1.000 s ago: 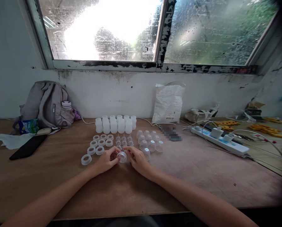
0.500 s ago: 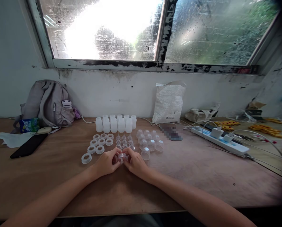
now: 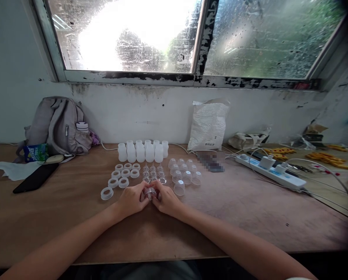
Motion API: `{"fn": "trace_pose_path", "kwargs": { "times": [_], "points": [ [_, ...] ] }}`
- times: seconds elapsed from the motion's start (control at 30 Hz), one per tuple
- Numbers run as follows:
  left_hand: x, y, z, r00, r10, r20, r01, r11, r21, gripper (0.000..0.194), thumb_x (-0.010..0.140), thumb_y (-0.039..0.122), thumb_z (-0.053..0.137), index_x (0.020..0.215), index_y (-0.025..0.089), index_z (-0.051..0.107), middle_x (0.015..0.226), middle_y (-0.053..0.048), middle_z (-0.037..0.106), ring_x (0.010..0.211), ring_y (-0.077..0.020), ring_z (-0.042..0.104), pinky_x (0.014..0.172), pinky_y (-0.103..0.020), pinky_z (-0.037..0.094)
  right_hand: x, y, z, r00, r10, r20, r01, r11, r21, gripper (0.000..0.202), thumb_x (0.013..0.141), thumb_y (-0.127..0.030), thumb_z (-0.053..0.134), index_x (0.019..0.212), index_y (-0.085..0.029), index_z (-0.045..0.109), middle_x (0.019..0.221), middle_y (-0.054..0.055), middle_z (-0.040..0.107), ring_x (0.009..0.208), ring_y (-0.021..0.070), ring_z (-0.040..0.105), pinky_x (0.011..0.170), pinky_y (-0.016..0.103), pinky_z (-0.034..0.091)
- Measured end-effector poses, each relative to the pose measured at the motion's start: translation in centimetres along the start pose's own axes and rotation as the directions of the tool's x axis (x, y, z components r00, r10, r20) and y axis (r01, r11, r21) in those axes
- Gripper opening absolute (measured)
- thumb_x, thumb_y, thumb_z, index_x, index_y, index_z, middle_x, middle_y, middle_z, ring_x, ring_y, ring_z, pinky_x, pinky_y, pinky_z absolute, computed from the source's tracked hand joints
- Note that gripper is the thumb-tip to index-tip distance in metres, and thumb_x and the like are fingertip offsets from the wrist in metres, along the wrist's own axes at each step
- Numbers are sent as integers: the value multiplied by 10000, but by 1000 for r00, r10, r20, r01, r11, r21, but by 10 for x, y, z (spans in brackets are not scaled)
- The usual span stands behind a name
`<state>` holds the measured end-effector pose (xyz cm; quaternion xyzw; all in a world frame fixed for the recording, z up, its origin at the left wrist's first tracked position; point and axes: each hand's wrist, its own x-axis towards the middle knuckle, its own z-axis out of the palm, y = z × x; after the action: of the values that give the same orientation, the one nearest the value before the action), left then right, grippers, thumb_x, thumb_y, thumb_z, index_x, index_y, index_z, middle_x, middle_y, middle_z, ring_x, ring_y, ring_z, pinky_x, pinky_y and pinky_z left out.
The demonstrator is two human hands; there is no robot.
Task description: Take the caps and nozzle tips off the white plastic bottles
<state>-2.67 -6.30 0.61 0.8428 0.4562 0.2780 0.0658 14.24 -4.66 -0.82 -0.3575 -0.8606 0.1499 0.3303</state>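
Observation:
My left hand (image 3: 133,197) and my right hand (image 3: 166,197) meet at the middle of the table, fingers pinched from both sides around a translucent bottle collar ring (image 3: 150,191). Something clear shows under the ring between the fingertips, perhaps a nipple, but the fingers partly cover it. Just beyond the hands stand several clear bottle nipples (image 3: 152,174) in rows. Loose translucent collar rings (image 3: 123,182) lie to the left of them. To the right are several clear domed caps (image 3: 179,188), and white hourglass-shaped bottles (image 3: 140,152) stand in rows behind.
On the left are a grey backpack (image 3: 55,124), a black phone (image 3: 35,179) and a white tissue (image 3: 18,170). A white plastic bag (image 3: 208,126) leans on the wall. Along the right runs a power strip (image 3: 270,172) with cables, near yellow parts (image 3: 327,158).
Both hands stay in nearly the same place, still gripping the ring, which looks slightly tilted compared with before. The view has shifted a little. Nothing on the table has visibly moved.

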Motion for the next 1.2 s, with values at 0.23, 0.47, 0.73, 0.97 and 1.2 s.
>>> {"fn": "trace_pose_path", "kwargs": {
  "times": [0.23,0.47,0.73,0.97,1.2],
  "points": [
    [2,-4,2,1000,18,-16,-19,1000,-13,169,725,169,429,892,189,439,716,9,527,616,-122,514,573,-223,379,3,1,6,998,29,-56,-26,998,56,286,705,-125,456,974,-207,399,673,-24,508,543,100,470,535,192,347],
    [5,-5,3,1000,-1,-28,-1,998,-71,168,719,139,414,876,189,441,669,26,498,576,-109,484,567,-221,372,6,2,4,996,63,-66,-55,992,113,267,696,-105,447,943,-200,410,624,-40,486,528,93,450,513,185,329],
    [6,-4,1,999,-37,-24,33,991,-132,164,733,156,420,889,195,455,662,29,515,570,-101,488,562,-215,373,7,1,3,994,91,-68,-79,984,160,270,680,-82,443,923,-195,409,619,-43,487,525,90,446,514,186,332],
    [5,-1,-5,997,-76,-34,67,973,-221,118,780,225,403,883,188,447,646,29,520,560,-98,494,553,-214,371,7,-5,-2,998,1,-65,15,972,234,164,779,-188,433,943,-189,427,679,-18,515,540,86,450,529,195,353],
    [5,4,-4,999,-52,8,51,947,-316,50,775,214,404,774,183,442,606,37,487,556,-94,470,554,-208,358,5,-3,-2,997,11,-72,7,971,240,33,766,-176,442,798,-177,451,610,-27,506,519,79,423,490,183,320]
  ]
}}
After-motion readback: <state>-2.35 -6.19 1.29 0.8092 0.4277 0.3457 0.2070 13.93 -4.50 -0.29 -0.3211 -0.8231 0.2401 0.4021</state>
